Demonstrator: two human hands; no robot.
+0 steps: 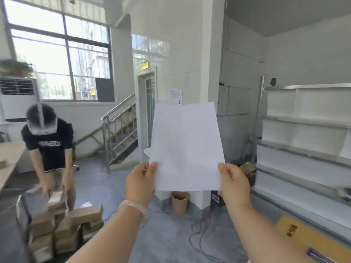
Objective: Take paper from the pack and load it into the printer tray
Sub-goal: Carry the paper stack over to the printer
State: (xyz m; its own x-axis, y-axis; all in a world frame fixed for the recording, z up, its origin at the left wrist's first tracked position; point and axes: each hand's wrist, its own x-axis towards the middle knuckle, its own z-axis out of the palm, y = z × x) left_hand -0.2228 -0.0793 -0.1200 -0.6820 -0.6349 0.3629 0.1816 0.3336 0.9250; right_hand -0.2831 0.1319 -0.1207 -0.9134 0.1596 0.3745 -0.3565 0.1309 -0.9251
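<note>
I hold a thin stack of white paper (186, 147) upright in front of me at chest height. My left hand (141, 182) pinches its lower left corner, and a pale bangle sits on that wrist. My right hand (234, 182) grips the lower right corner. The sheets stand nearly vertical and block part of the wall behind. Neither a paper pack nor a printer tray shows in this view.
A person in a black shirt (50, 147) bends over stacked cardboard boxes (64, 230) at the left. A metal stair rail (117, 133) rises behind. A tan bin (180, 203) stands by the pillar; cables (197, 236) trail on the floor. White shelving (303, 130) lines the right wall.
</note>
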